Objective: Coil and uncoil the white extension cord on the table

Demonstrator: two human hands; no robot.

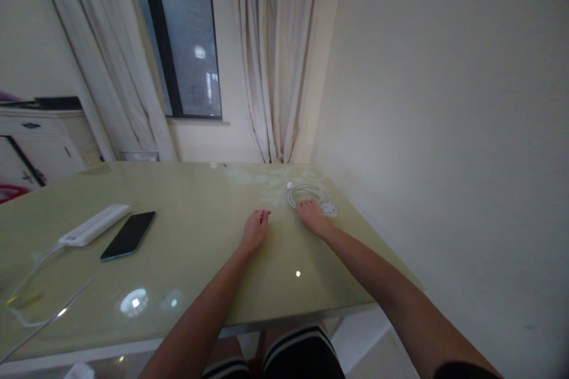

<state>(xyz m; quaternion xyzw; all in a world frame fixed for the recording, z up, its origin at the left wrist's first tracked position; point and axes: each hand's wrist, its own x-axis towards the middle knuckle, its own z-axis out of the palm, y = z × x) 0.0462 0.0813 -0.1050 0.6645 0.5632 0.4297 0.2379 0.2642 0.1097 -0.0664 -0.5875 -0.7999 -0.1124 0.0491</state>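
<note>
Head camera shows me the right hand (pixel 312 217) over the near side of a coiled white cable (pixel 306 187), right of centre in the frame, gripping or merely touching I can't tell; the left hand (pixel 256 230), at centre, looks loosely curled, its palm hidden. I judge the coil is being handled, which calls for a sure hold on its loops and plug (pixel 329 209). Nothing visible blocks it; a phone (pixel 128 235), power strip (pixel 95 225) and loose cord (pixel 47 323) lie at left.
</note>
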